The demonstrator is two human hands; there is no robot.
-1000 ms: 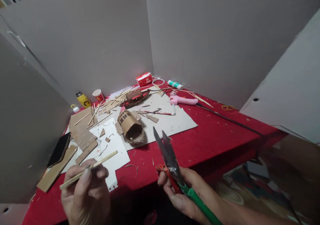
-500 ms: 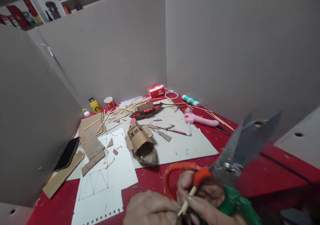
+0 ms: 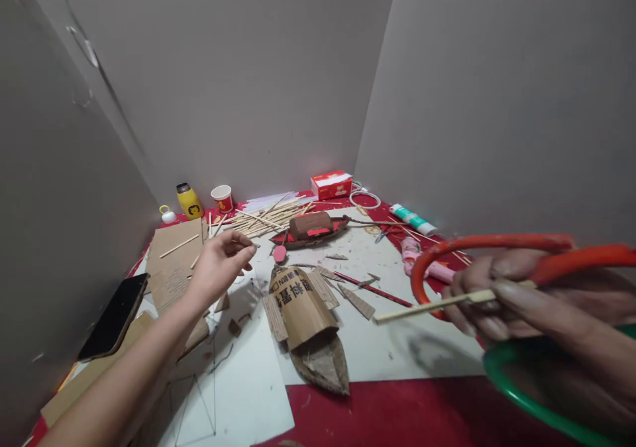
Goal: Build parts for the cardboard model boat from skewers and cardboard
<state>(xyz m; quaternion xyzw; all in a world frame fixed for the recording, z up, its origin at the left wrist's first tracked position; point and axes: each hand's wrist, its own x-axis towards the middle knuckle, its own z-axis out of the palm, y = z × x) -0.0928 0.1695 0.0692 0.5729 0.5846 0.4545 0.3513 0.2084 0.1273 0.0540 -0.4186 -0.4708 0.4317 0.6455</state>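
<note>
Grey walls [image 3: 223,89] rise behind a red-covered bench [image 3: 397,414]. At the right of the frame, the right hand [image 3: 561,321] pinches a thin wooden stick [image 3: 422,310] between its fingers, with the orange and green handles of scissors [image 3: 487,240] around them. Left of centre, the left hand [image 3: 216,268] hovers, fingers loosely bent and partly spread, near piled wooden sticks [image 3: 253,222]. A cardboard boat model [image 3: 308,314] sits at lower centre, below a smaller brown boat [image 3: 311,225].
</note>
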